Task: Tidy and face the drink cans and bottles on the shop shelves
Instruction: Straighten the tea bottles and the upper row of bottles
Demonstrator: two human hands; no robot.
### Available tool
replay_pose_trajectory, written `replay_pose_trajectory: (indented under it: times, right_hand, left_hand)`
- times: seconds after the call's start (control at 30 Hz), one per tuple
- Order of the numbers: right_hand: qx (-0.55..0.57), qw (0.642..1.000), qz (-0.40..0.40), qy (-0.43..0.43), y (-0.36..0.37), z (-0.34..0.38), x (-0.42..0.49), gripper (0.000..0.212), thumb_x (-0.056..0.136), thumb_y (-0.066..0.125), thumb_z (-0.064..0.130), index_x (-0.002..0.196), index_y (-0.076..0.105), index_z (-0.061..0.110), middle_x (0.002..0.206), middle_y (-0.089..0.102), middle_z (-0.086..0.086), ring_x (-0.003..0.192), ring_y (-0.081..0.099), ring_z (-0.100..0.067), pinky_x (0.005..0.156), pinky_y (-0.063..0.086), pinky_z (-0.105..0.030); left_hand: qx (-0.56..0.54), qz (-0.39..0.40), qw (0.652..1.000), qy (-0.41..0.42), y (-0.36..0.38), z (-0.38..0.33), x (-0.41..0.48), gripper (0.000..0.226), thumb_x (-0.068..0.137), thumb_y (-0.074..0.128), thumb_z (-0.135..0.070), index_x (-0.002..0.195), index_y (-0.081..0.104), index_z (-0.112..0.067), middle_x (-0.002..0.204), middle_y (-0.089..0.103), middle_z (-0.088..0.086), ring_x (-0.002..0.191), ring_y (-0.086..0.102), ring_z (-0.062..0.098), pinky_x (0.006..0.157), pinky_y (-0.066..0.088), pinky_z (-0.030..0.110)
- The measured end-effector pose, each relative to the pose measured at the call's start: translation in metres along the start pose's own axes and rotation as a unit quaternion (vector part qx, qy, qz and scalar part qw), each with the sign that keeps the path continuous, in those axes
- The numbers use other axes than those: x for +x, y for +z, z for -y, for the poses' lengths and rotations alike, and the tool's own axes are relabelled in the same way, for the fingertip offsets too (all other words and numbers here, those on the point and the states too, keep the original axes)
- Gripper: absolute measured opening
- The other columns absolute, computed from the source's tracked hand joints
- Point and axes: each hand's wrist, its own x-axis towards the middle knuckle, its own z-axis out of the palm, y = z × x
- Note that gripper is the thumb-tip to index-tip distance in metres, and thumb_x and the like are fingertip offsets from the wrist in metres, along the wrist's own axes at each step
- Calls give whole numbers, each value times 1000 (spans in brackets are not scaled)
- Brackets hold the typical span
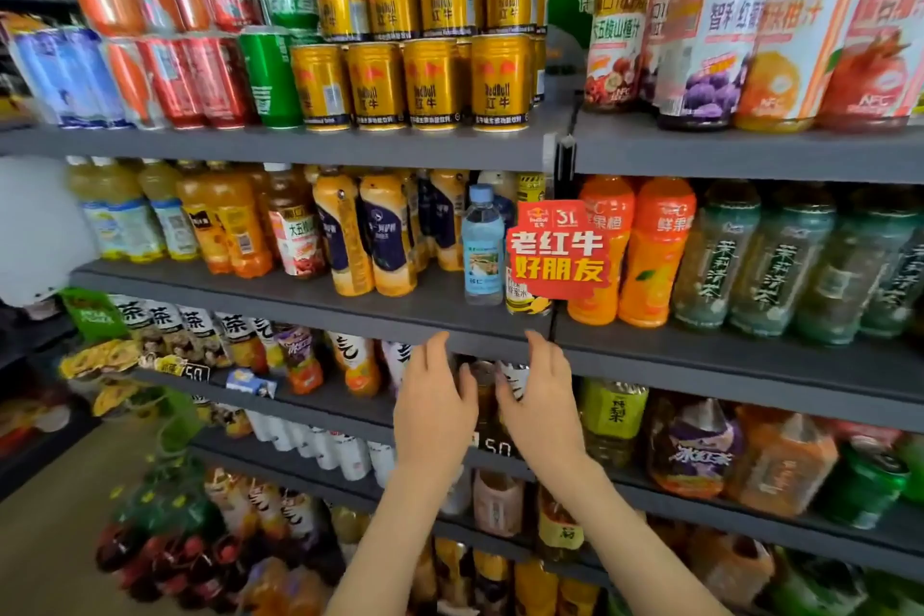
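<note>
Both my hands are raised in front of the third shelf down, fingers straight and holding nothing. My left hand point(434, 408) and my right hand point(542, 403) face each other with a dark bottle point(484, 388) showing in the gap between them. Just above them, on the second shelf point(320, 303), stand a clear water bottle point(482, 248), orange-and-navy bottles point(367, 235) and a yellow-black honey drink point(525, 300) partly hidden by a red promo sign point(560, 248). Gold Red Bull cans point(430, 85) are stacked two high on the top shelf.
Red, orange, blue and green cans point(165, 80) fill the top shelf's left. Juice bottles point(720, 40) stand top right; orange bottles point(650, 255) and green tea bottles point(780, 265) on the right bay. Lower shelves hold more bottles. The floor point(45, 560) shows bottom left.
</note>
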Motion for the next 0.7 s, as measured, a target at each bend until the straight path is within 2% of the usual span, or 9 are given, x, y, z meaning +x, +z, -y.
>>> replay_pose_trajectory:
  times: [0.1,0.17,0.27,0.4,0.47,0.6,0.7]
  right_hand:
    - [-34,998,-60,-1,48,21,42,72,79,72,13,138,35,-7,132,46,-24,124,45,-39,101,40,-43]
    - [-56,994,-93,29,77,38,71,81,79,73,18,141,28,-8,138,40,-25,128,39,-39,105,36,-42]
    - [-64,983,-150,88,114,60,106,92,80,72,21,146,13,-5,146,28,-24,134,29,-36,109,28,-38]
    - [-54,954,-237,174,145,72,134,99,75,76,15,147,10,-6,147,25,-27,133,29,-41,108,29,-45]
    - [-66,937,-264,218,151,73,142,99,73,78,15,146,14,-6,144,29,-28,128,33,-43,104,32,-48]
    - [-116,908,-303,267,158,68,157,91,62,86,22,133,38,-10,120,48,-30,104,49,-48,79,46,-52]
    - [-127,902,-293,289,158,66,166,83,66,84,28,128,42,-8,113,51,-26,102,51,-44,77,46,-48]
  left_hand:
    - [38,-3,999,25,-5,39,41,44,91,56,-21,132,44,-9,123,52,7,106,55,23,75,47,28]
    - [59,3,996,64,-6,66,70,45,88,60,-19,129,47,-5,116,54,10,102,57,25,77,50,32]
    - [68,8,988,135,-8,100,112,42,83,66,-15,121,51,-3,105,57,11,93,60,28,71,52,33]
    - [43,23,979,200,-6,125,151,45,82,66,-14,123,50,-4,109,57,12,96,60,29,71,55,36]
    - [30,33,976,215,-3,130,161,46,81,67,-14,123,51,-4,110,58,12,94,61,28,70,54,35]
    - [11,46,969,242,5,137,172,46,78,71,-14,120,54,-3,111,60,13,95,63,28,69,55,33]
    - [0,51,967,251,11,140,179,46,78,71,-14,119,55,-2,111,60,13,97,63,29,70,56,34]
